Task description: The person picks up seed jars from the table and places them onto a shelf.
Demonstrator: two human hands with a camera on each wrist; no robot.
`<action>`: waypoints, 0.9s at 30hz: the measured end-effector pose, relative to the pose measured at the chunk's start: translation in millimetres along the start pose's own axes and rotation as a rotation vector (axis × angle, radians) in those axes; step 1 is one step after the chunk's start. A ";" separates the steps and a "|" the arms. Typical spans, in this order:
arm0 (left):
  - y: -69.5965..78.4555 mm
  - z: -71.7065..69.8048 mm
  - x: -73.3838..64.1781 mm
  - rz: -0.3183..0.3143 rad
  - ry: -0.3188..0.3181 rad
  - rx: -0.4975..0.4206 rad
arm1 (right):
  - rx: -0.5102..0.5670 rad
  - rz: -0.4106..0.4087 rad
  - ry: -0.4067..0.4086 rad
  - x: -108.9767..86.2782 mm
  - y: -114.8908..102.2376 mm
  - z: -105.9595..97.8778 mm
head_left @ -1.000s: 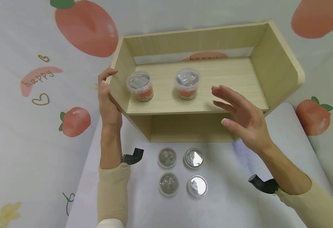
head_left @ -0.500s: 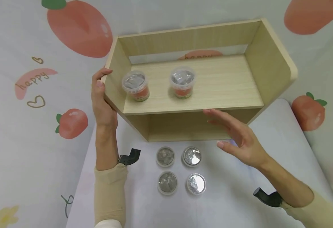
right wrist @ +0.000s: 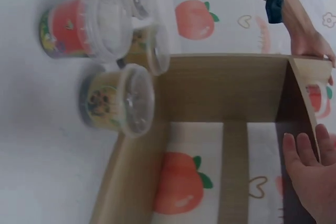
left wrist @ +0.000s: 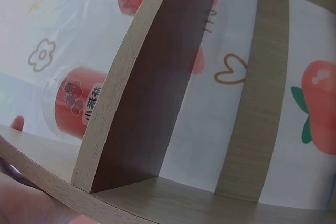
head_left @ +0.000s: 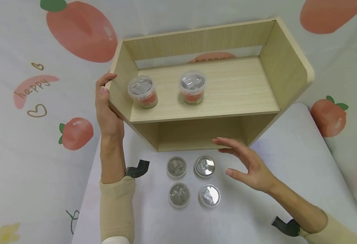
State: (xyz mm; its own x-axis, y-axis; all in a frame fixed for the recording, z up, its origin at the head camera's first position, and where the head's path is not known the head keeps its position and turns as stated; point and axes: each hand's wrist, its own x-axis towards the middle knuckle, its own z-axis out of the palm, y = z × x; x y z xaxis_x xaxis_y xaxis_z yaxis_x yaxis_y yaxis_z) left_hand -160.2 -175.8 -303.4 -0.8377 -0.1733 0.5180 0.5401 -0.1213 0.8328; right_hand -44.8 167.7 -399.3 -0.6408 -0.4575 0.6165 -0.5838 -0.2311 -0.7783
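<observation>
A light wooden two-tier shelf point(head_left: 233, 88) stands on the table against the patterned curtain. My left hand point(head_left: 108, 112) grips the edge of its left side panel. Two lidded plastic cups with red labels stand upright on the upper tier: one cup point(head_left: 143, 91) beside the left panel, the other cup point(head_left: 193, 87) near the middle. My right hand point(head_left: 251, 166) hovers before the lower tier, holding nothing, fingers apart and slightly bent. Nearest to it is a lidded cup point(head_left: 204, 166), one of several on the table. In the right wrist view, a red cup point(right wrist: 68, 27) shows among them.
The other table cups are a back left cup point(head_left: 176, 166), a front left cup point(head_left: 179, 195) and a front right cup point(head_left: 210, 195). White cloth point(head_left: 242, 217) covers the table. The curtain point(head_left: 53, 135) hangs behind and at the sides.
My right hand has come down from before the upper tier to the front of the lower tier. The view has shifted slightly. My left hand keeps its grip on the shelf.
</observation>
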 end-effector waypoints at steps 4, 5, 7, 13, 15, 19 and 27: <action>-0.4 0.2 -0.3 0.011 -0.005 0.003 | -0.038 -0.002 0.006 -9.4 7.8 5.1; -0.5 0.3 -0.3 0.013 -0.003 0.003 | -0.055 0.002 0.008 -11.9 9.7 6.3; -1.2 0.6 0.0 0.015 0.001 -0.003 | -0.092 0.020 0.010 -16.7 13.0 8.4; -2.2 3.1 0.1 -0.016 0.033 -0.031 | -0.157 0.071 0.009 -31.1 20.7 13.9; -1.6 3.4 -0.2 -0.024 0.035 -0.034 | -0.154 0.074 0.010 -34.6 22.3 15.4; -0.8 3.1 -1.1 -0.026 0.026 -0.036 | -0.148 0.077 0.014 -39.8 23.4 19.1; 0.0 1.4 -0.2 0.019 -0.010 0.003 | -0.171 0.097 0.007 -40.5 15.1 26.3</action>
State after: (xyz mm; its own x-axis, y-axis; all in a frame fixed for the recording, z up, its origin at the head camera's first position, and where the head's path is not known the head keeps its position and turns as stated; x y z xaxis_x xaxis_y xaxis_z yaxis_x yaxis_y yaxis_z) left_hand -160.2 -174.3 -303.2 -0.8280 -0.1660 0.5355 0.5556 -0.1147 0.8235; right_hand -14.6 160.1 -439.1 -0.7012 -0.4647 0.5407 -0.5951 -0.0362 -0.8028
